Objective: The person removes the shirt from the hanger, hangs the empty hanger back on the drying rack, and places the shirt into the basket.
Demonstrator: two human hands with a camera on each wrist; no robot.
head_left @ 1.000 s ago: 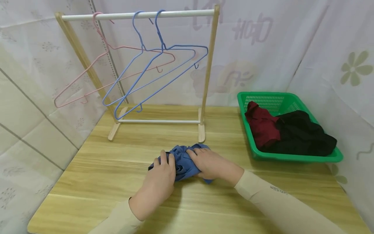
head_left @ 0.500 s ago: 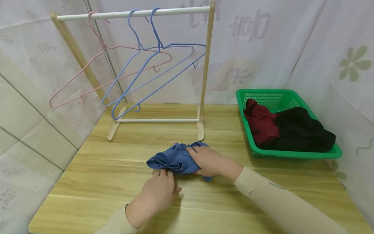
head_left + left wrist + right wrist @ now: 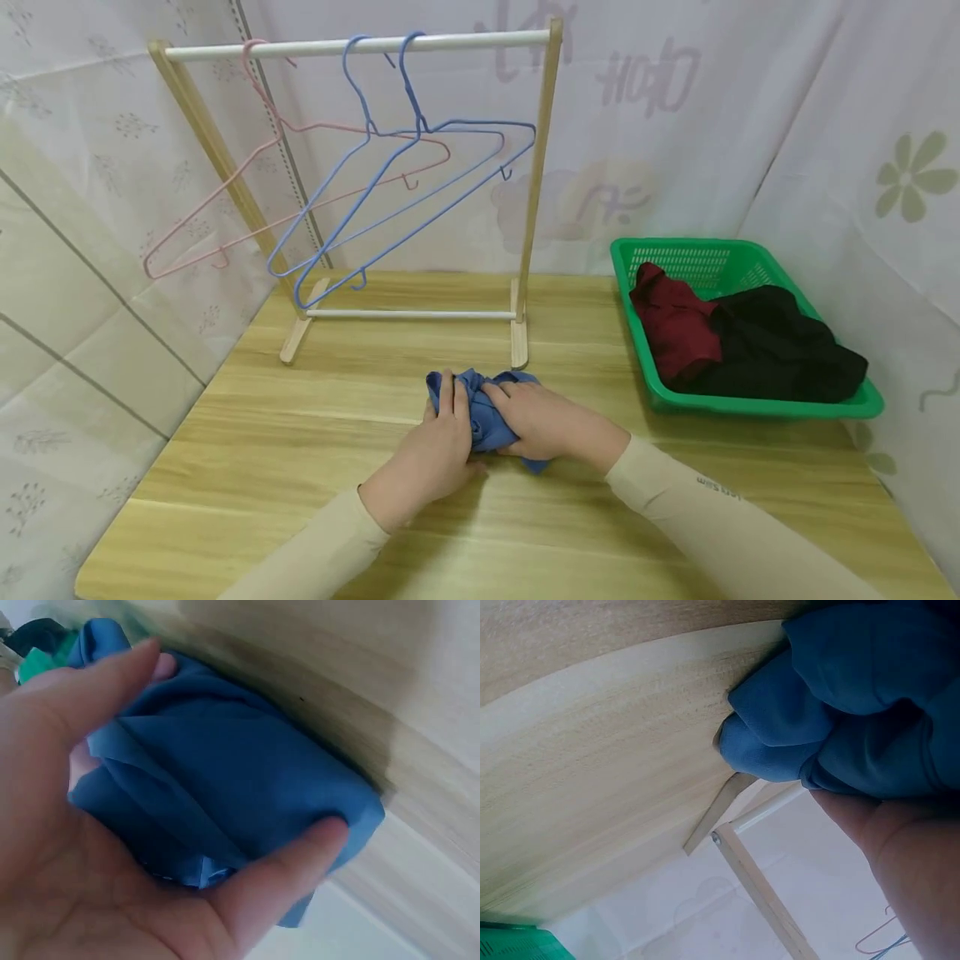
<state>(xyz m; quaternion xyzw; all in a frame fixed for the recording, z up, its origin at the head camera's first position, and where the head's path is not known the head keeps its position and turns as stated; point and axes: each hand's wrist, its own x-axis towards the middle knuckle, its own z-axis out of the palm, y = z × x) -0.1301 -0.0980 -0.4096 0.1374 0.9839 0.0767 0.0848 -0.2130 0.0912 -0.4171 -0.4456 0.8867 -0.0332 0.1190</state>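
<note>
A crumpled blue cloth garment (image 3: 486, 408) lies bunched in a tight ball on the light wooden desk (image 3: 300, 442), just in front of the right foot of the small wooden clothes rack with a white rail (image 3: 360, 43). Balled up like this, it shows no clear long axis or facing; if anything the lump runs slightly left to right. The left hand (image 3: 435, 454) grasps its left side, thumb and fingers wrapped round the folds, and the right hand (image 3: 540, 421) clutches its right side. It is not yet spread out or hung. One pink wire hanger (image 3: 247, 200) and two blue wire hangers (image 3: 397, 183) hang bare. A green plastic basket (image 3: 742, 407) to the right holds a dark red garment (image 3: 675, 325) and a black garment (image 3: 780, 350).
</note>
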